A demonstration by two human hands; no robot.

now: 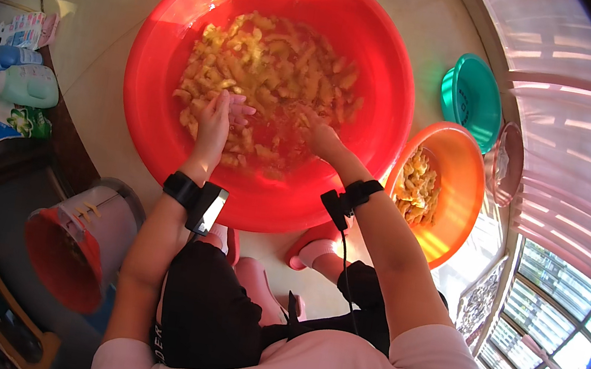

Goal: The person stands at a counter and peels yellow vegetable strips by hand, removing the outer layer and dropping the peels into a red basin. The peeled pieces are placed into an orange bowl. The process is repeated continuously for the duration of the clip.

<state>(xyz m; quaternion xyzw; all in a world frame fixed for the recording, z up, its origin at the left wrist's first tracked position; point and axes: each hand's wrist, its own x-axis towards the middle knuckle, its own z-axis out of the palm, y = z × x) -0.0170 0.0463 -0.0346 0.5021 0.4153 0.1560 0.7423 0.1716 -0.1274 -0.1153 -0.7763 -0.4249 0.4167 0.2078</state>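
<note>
A large red plastic basin (pixel 378 117) stands before me with water in it. Many knobbly yellow-brown pieces, which look like ginger or turmeric rhizomes (pixel 267 61), lie spread in the water. My left hand (pixel 221 117) is over the near left part of the pieces, fingers apart, with nothing seen in it. My right hand (pixel 318 132) reaches into the water among the pieces at the right. Its fingers are blurred by the rippling water, so I cannot tell whether they grip a piece. Each wrist wears a black strap with a small device.
An orange basin (pixel 461 191) with similar pieces stands close on the right. Behind it are a teal basin (pixel 474 105) and a pinkish bowl (pixel 508 163). At left sit detergent bottles (pixel 29 85) and a bucket (pixel 98 219) with a red inside. A pink stool (pixel 258 289) shows between my legs.
</note>
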